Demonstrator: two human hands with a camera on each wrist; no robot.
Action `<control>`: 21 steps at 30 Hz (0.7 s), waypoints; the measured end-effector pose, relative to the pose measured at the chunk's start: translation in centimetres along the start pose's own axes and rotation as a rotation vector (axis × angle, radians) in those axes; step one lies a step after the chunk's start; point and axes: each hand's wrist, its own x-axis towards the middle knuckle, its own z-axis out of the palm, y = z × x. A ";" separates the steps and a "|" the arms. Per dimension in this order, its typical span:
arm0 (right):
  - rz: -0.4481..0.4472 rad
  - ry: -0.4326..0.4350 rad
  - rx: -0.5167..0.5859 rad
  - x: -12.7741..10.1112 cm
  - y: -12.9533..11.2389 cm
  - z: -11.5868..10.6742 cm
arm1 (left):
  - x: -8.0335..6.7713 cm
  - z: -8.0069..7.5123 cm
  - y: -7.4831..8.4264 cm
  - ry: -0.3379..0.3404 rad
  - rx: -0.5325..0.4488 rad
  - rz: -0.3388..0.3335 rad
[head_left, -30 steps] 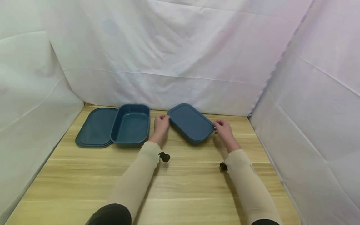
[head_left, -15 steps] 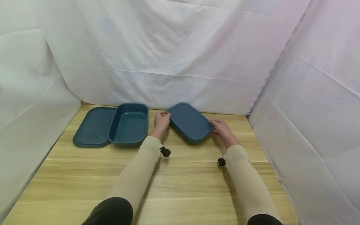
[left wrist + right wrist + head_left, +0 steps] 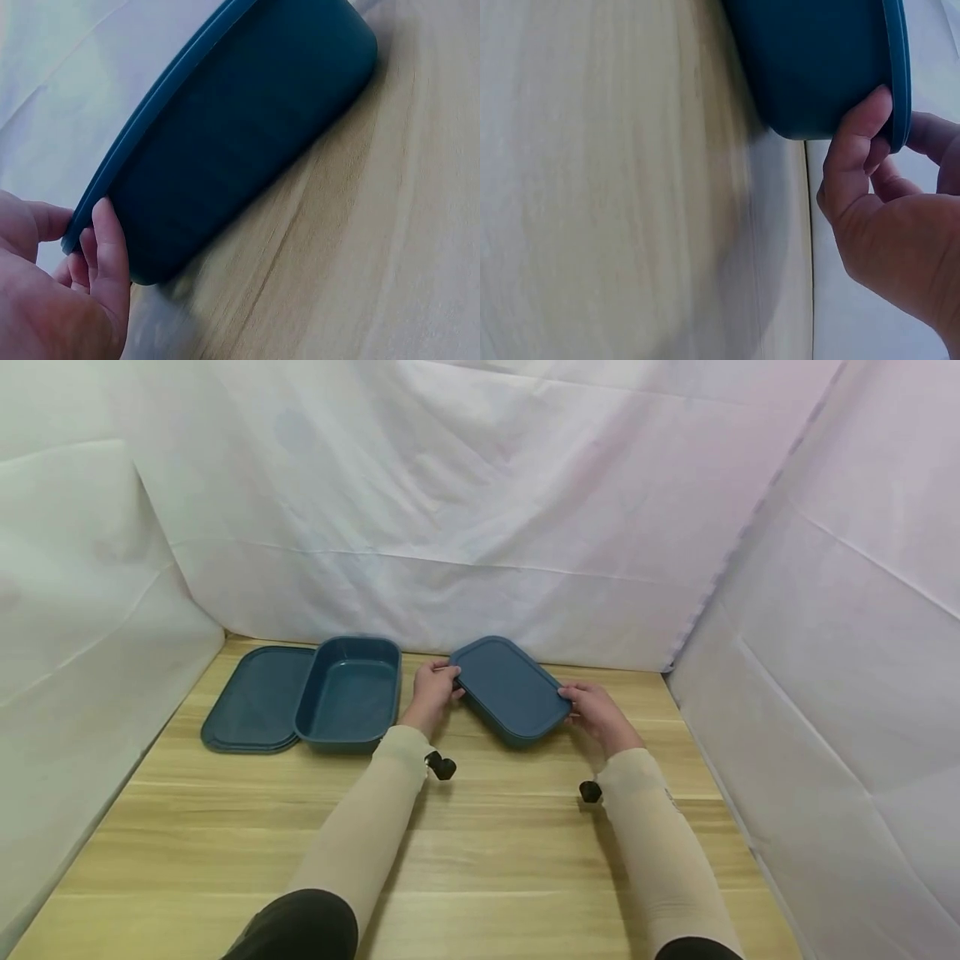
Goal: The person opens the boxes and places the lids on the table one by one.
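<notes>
A dark blue rectangular food container (image 3: 510,731) sits at an angle on the table, with a flat blue lid (image 3: 510,685) covering its top. My left hand (image 3: 432,691) pinches the lid's rim at the left corner, thumb above and fingers beneath. At the right corner my right hand (image 3: 592,710) grips the rim likewise. In the left wrist view, the fingers (image 3: 109,247) curl under the rim against the container's wall. The right wrist view has the fingers (image 3: 855,142) touching the wall just below the rim.
To the left stands a second, uncovered blue container (image 3: 348,702). Another blue lid (image 3: 258,702) lies flat beside it, partly hidden by its edge. White cloth walls (image 3: 465,510) enclose the wooden table (image 3: 487,860) at the back and sides.
Both hands have closed more on the rim: the thumbs now lie over the lid's edge, where earlier the fingers touched its corners. The container has barely moved.
</notes>
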 end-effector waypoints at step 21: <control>0.015 0.068 0.059 0.2 0.3 0.8 | 0.0 -0.4 -0.3 -0.033 -0.041 -0.021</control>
